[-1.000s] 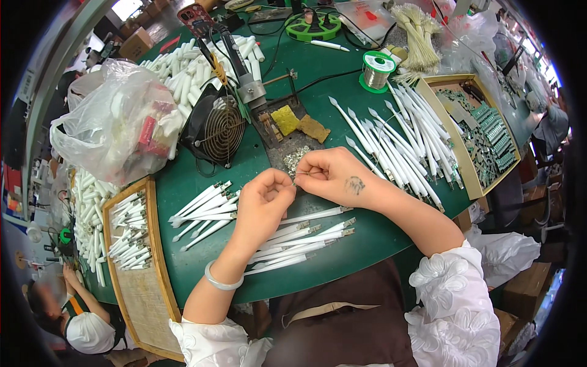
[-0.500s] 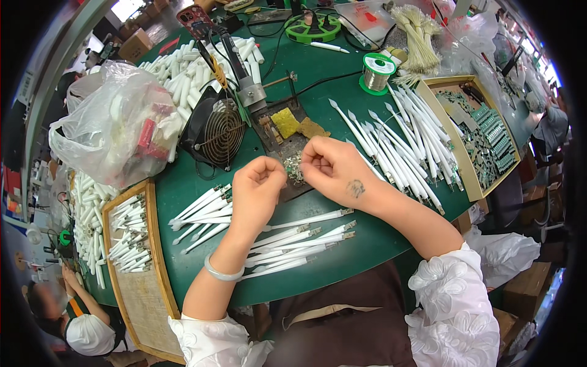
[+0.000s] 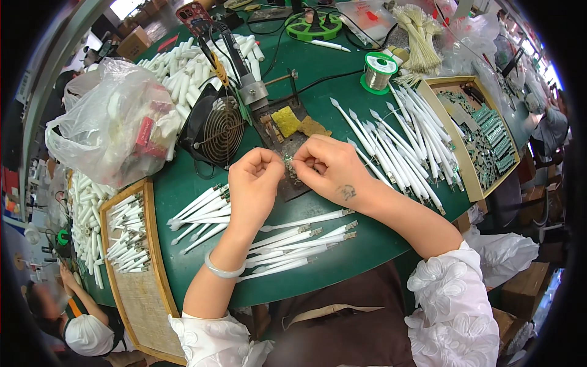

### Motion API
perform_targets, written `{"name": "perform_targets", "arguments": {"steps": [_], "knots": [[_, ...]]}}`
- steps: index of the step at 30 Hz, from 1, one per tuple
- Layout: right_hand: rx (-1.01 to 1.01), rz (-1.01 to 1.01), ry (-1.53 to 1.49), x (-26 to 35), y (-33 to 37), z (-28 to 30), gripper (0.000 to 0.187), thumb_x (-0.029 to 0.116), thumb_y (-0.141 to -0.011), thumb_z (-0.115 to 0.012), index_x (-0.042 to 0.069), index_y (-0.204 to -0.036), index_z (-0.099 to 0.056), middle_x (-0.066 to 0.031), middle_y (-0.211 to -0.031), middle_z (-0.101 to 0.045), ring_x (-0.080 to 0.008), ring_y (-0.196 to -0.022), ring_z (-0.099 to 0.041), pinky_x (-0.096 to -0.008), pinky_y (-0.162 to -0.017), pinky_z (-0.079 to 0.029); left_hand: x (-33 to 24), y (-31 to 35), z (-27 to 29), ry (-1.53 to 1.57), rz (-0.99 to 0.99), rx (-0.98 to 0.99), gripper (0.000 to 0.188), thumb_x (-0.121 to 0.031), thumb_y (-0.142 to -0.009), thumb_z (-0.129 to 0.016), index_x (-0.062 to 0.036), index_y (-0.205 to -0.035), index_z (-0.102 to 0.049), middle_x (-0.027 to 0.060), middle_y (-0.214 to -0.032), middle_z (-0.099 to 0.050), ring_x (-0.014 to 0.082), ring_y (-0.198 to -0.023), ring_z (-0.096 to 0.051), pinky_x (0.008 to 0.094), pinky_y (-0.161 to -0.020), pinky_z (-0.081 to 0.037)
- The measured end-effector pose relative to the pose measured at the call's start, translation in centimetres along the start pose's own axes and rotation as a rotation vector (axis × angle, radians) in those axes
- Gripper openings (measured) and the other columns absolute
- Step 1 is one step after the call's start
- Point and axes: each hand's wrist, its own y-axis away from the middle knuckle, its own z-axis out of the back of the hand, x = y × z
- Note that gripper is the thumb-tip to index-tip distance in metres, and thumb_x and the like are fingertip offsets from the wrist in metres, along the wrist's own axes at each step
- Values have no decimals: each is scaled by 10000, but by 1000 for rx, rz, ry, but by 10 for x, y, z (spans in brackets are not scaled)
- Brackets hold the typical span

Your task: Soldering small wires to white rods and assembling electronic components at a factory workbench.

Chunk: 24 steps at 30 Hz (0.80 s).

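Observation:
My left hand (image 3: 255,182) and my right hand (image 3: 328,166) are raised close together over a dark work board (image 3: 295,191). Thumb and fingers are pinched on both; whatever they hold is too small or hidden to make out. Between the fingertips, a heap of tiny shiny metal bits (image 3: 290,169) shows. A yellow sponge (image 3: 285,122) and a browner sponge (image 3: 313,128) lie just beyond. Nearer to me are slim white candle-like sticks (image 3: 299,248) with pointed tips and metal ends. Another bunch of white sticks (image 3: 202,211) lies beside my left wrist.
A black fan (image 3: 215,131) stands left of the board. Many more sticks (image 3: 403,147), a solder spool (image 3: 380,72) and a box (image 3: 469,188) of circuit boards are right. Left are a plastic bag (image 3: 92,144), a wood-framed tray (image 3: 160,269) and another person (image 3: 85,333).
My right hand has shifted slightly left and my left hand slightly up, bringing the fingertips closer together over the metal bits. Both remain pinched.

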Motion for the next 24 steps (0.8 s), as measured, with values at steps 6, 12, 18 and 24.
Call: {"name": "perform_targets", "arguments": {"steps": [6,12,18,24], "knots": [[-6,-23,-40,1,1,2,79,5,-751,-659,-8,-766,-583,-53,-694,-552,-93,-557,-503,-226,-475,-380,5,3,2,-17,-4,11,37,-2,-797,-573,10,-768,-592,-17,-657,-572,13,-535,-469,169,-463,-348],[9,7,-11,-1,3,-1,77,1,-735,-655,-1,-763,-583,-50,-698,-558,-94,-563,-511,-224,-477,-384,-1,3,1,23,66,11,43,-9,-806,-561,5,-775,-588,4,-645,-576,24,-508,-468,173,-446,-337],[6,-11,-11,-2,2,-3,63,-4,-758,-646,-5,-783,-588,-55,-717,-567,-101,-579,-525,-229,-495,-407,-5,2,1,88,149,26,38,-29,-814,-554,-4,-798,-579,20,-645,-573,40,-477,-450,181,-425,-313],[9,-13,-16,-2,1,-3,67,8,-773,-654,-11,-792,-592,-58,-721,-569,-104,-586,-537,-233,-496,-411,-7,3,3,165,216,45,29,-44,-813,-571,-15,-815,-572,21,-654,-572,43,-461,-437,180,-413,-296]]}}
